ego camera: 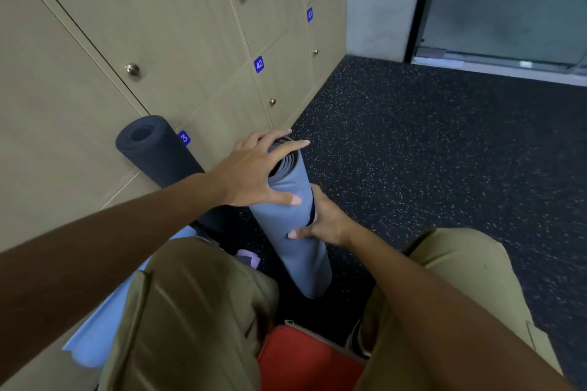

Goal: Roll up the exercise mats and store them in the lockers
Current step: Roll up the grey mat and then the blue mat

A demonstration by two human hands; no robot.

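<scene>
Left grip [254, 168] spreads flat over the blue mat's [295, 232] top; right grip [320, 222] wraps its middle. Black mat [158, 152] leans at ten o'clock against lockers [190, 41].

gym locker room: numbered lockers [178, 41], speckled rubber floor [444, 152]
</scene>
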